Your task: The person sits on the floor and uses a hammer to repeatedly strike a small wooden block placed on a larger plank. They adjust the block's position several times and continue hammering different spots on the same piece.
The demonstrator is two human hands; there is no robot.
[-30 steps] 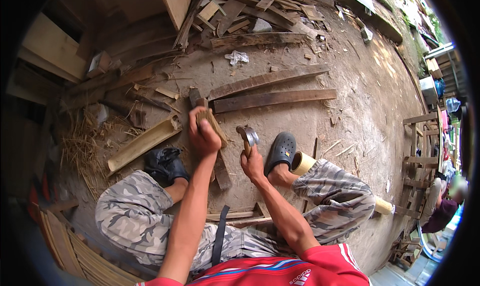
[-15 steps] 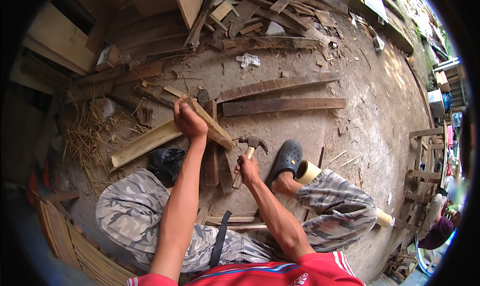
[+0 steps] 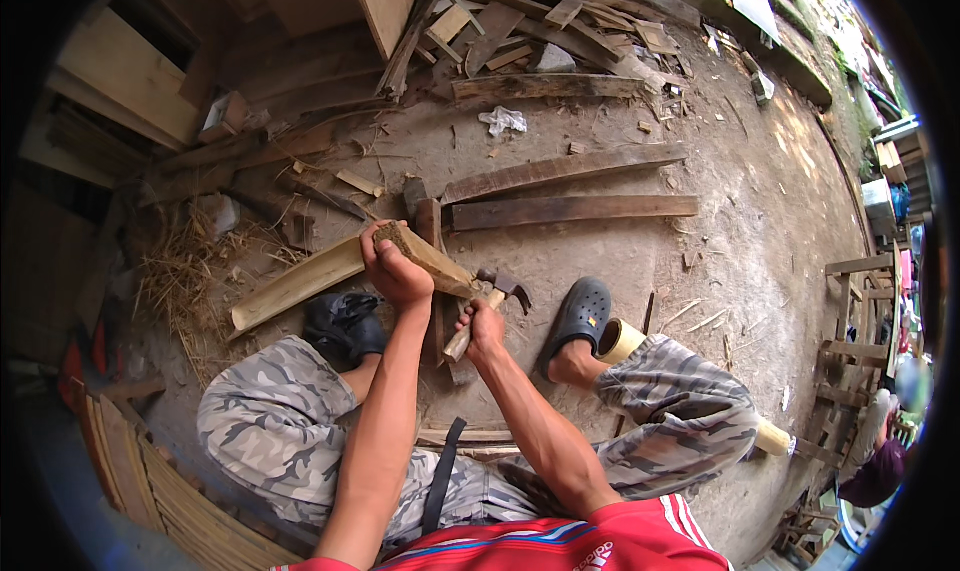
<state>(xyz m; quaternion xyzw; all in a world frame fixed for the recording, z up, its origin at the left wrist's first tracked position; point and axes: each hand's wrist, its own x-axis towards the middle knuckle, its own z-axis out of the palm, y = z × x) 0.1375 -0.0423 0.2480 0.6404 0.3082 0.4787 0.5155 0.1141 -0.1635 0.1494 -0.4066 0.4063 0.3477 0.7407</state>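
My left hand (image 3: 402,274) is closed round a short, thick piece of wood (image 3: 437,259), tilted with one end toward the lower right. A claw hammer (image 3: 497,283) is in my right hand (image 3: 484,327), its fingers wrapped round the light wooden handle. The dark hammer head is at the lower right end of the wood; whether they touch I cannot tell. Below my hands a dark wooden beam (image 3: 431,316) lies on the ground. A long pale plank (image 3: 295,289) reaches out to the left of my left hand.
Two dark beams (image 3: 575,211) lie ahead on the dirt floor, with a pile of scrap wood (image 3: 540,36) farther off. Straw (image 3: 185,266) is heaped at the left. My feet, in dark clogs (image 3: 582,316), stand on either side. A wooden rack (image 3: 858,316) is at the far right.
My right hand has brought the hammer left, up to the end of the wood piece. My left hand, still holding the wood, has come slightly lower and to the right.
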